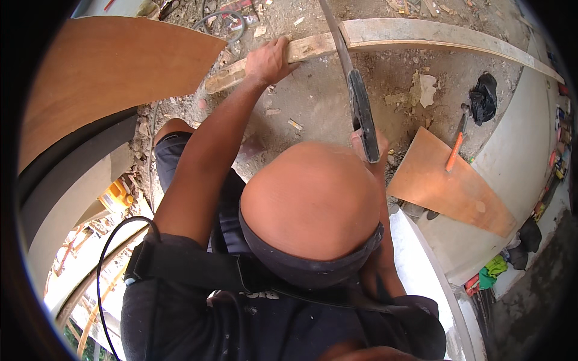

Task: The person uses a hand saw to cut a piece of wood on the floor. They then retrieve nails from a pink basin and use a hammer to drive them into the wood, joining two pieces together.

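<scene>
A handsaw (362,108) with a black handle and a long metal blade stands across a pale wooden plank (415,33). My right hand (378,143) is closed round its handle; my raised knee hides part of that hand. Left of the blade, my left hand (269,62) grips the plank, its fingers wrapped over the far edge. Where the blade meets the wood, the surface left of it looks rougher and lower than the right stretch. My bare knee (313,198) fills the middle, below the plank.
Large brown sheets (114,78) lean at the left, near a yellow jug (117,194). On the right, a hammer (456,147) with an orange grip rests on a brown board piece (442,180). A black plastic bag (483,98) lies beyond it. Rubble and wood scraps litter the dirt ground.
</scene>
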A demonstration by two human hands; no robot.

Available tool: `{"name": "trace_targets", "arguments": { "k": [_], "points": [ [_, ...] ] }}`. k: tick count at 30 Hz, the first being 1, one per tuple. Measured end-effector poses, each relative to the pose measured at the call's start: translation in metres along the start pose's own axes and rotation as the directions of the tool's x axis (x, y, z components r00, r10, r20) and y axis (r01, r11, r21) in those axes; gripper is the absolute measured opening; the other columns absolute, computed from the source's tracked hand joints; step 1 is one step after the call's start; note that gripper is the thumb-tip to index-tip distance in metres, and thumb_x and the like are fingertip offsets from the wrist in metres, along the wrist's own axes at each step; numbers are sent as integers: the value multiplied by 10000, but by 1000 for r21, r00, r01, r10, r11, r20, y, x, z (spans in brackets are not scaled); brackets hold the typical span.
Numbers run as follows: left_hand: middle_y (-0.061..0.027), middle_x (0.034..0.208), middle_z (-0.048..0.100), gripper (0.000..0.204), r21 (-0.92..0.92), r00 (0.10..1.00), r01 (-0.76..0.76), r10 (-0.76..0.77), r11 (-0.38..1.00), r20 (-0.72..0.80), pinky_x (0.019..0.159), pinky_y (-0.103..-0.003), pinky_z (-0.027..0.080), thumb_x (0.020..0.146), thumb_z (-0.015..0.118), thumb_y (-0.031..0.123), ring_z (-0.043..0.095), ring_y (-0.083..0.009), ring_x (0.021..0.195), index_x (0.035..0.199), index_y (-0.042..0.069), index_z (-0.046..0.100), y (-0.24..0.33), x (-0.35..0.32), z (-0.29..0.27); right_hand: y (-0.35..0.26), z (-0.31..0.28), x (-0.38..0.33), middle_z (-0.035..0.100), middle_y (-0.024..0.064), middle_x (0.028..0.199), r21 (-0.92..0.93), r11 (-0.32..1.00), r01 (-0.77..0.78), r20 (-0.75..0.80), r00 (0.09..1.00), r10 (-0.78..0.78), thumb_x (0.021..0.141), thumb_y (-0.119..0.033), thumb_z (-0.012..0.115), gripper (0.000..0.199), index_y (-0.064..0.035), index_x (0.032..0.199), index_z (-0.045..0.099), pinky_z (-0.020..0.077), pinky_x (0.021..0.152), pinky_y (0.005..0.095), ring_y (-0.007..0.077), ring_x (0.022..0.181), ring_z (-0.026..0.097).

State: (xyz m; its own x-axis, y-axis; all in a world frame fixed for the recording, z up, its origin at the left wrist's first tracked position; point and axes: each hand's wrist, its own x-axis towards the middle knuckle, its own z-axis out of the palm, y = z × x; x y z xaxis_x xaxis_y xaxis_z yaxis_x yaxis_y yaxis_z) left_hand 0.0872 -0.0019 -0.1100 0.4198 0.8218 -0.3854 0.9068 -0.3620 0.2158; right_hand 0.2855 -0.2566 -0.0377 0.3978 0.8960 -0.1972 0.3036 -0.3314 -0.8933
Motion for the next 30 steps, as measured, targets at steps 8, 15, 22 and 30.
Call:
{"name": "trace_targets", "arguments": {
  "k": [8, 15, 22, 30],
  "points": [
    [-111, 1148, 636, 535, -45, 994, 9, -13, 999, -105, 881, -472, 526, 834, 703, 512, 611, -308, 1122, 1147, 117, 524, -2, -15, 2, 7, -41, -96, 603, 105, 643, -203, 979, -33, 78, 996, 50, 850, -130, 661, 140, 7, 827, 643, 442, 532, 345, 177, 576, 603],
    [-117, 1160, 628, 546, -84, 998, -12, 6, 996, -70, 862, -465, 531, 836, 699, 524, 621, -324, 1095, 1147, 109, 529, -2, -19, 14, 0, -18, -26, 580, 72, 627, 59, 993, -106, 65, 993, 102, 868, -105, 658, 144, -19, 774, 591, 435, 514, 327, 142, 572, 573],
    [-107, 1149, 629, 549, -74, 995, 4, -11, 997, -96, 855, -464, 532, 829, 709, 504, 625, -320, 1088, 1152, 99, 526, -4, -10, -2, 10, -26, -71, 599, 77, 677, 48, 981, -188, -22, 982, 189, 835, -123, 670, 147, -9, 786, 591, 439, 539, 320, 153, 587, 562],
    [-134, 1126, 658, 697, -19, 993, -86, 84, 996, -80, 862, -399, 564, 821, 697, 608, 662, -288, 1037, 1249, 91, 507, -23, 6, 1, 34, -54, -129, 594, 125, 625, -338, 941, -11, 14, 1000, 17, 840, -146, 675, 158, 3, 831, 623, 473, 536, 375, 239, 581, 630]
  ]
}}
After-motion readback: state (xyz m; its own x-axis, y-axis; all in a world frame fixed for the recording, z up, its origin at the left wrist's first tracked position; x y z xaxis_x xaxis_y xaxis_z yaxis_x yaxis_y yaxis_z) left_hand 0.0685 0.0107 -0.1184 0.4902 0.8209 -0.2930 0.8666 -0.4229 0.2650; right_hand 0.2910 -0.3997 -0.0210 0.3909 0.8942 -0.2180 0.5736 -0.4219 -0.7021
